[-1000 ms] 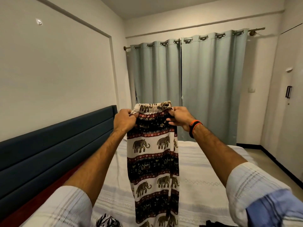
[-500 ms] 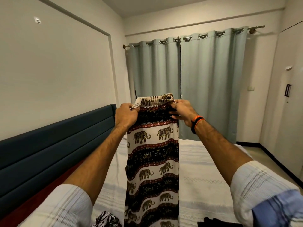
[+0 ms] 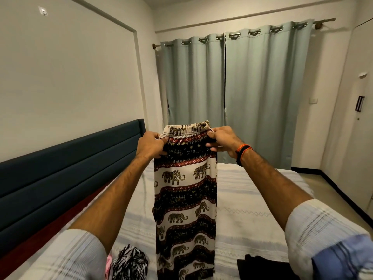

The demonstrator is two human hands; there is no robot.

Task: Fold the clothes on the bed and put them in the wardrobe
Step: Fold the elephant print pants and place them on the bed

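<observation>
Trousers (image 3: 185, 190) hang between both gripping hands (image 3: 150, 145)

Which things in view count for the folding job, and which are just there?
Job: elephant-print trousers, gripped at the waistband by left hand and right hand; black-and-white patterned garment; black garment; white bed.

Just there: grey-green curtains; dark blue padded headboard.
</observation>
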